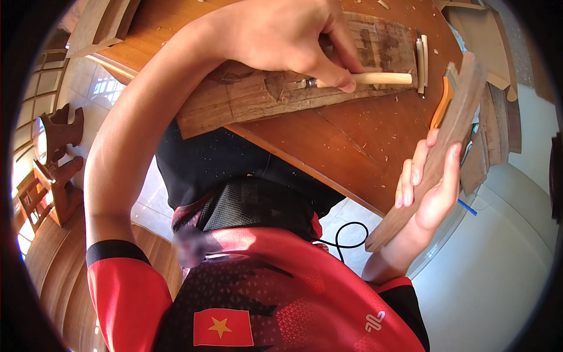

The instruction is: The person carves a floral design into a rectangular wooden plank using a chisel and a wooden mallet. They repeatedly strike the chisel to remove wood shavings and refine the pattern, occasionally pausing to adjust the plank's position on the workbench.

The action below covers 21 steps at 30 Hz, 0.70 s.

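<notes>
In my left hand [293, 41] is a chisel with a pale wooden handle [384, 78], pinched between thumb and fingers. It lies nearly level over a rough brown board [205, 111], its short metal blade pointing left. Whether the blade touches the wood, I cannot tell. The board rests on the table and juts past its near edge. On the right, my right hand [431, 188] is closed around a long, narrow piece of wood [454, 117], tilted with its upper end away from me. Beyond the board's right end lie slim tools with pale handles [423, 58].
The orange-brown wooden table [334, 135] carries scattered shavings. An orange handle [441, 104] shows behind the held wood. Wooden pieces [498, 123] are stacked at the right. Carved wooden furniture [58, 182] stands at the left, and a black cable [350, 224] loops below the table.
</notes>
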Each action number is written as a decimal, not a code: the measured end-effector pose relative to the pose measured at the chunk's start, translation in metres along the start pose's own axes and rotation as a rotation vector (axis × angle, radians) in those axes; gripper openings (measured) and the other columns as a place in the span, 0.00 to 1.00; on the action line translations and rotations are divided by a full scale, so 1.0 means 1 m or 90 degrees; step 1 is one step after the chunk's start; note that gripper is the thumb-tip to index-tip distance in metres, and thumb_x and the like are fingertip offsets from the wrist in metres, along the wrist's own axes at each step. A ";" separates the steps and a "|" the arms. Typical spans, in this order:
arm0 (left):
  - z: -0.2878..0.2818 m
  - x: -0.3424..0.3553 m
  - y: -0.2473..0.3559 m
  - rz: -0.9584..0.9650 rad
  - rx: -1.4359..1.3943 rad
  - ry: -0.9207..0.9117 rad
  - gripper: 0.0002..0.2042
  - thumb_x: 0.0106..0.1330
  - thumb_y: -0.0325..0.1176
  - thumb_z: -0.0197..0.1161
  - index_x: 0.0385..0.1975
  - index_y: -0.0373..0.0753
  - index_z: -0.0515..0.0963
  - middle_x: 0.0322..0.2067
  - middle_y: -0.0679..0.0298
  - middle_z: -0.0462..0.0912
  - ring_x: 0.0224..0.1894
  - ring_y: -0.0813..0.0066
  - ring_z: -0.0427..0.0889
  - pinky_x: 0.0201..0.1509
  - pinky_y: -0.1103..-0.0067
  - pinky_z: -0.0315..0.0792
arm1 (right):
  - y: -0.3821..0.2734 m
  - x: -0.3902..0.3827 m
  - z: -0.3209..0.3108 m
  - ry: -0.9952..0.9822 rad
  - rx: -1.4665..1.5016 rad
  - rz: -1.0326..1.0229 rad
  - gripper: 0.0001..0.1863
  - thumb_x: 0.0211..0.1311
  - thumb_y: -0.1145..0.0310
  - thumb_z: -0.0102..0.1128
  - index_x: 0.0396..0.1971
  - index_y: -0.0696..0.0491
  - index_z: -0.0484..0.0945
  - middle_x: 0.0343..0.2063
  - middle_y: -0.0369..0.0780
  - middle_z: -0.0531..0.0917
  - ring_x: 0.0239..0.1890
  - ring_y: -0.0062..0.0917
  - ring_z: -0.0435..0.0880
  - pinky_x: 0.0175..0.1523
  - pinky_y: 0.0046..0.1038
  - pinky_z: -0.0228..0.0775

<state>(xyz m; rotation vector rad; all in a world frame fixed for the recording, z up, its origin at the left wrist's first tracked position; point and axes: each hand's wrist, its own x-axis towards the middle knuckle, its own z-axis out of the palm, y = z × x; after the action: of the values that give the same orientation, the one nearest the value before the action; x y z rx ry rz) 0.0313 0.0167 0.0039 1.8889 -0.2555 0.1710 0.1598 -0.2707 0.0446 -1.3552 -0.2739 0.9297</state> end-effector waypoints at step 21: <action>-0.007 0.002 0.005 -0.097 -0.019 -0.061 0.13 0.63 0.31 0.72 0.45 0.33 0.87 0.36 0.55 0.90 0.33 0.72 0.87 0.42 0.76 0.81 | 0.013 -0.006 0.008 -0.071 -0.179 0.064 0.26 0.83 0.48 0.34 0.45 0.58 0.68 0.15 0.38 0.69 0.06 0.20 0.64 0.10 0.22 0.61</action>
<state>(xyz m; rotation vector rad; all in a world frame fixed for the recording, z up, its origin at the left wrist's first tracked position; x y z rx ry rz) 0.0324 0.0216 0.0112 1.8801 -0.1767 -0.0270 0.1457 -0.2698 0.0367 -1.5879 -0.4373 1.0830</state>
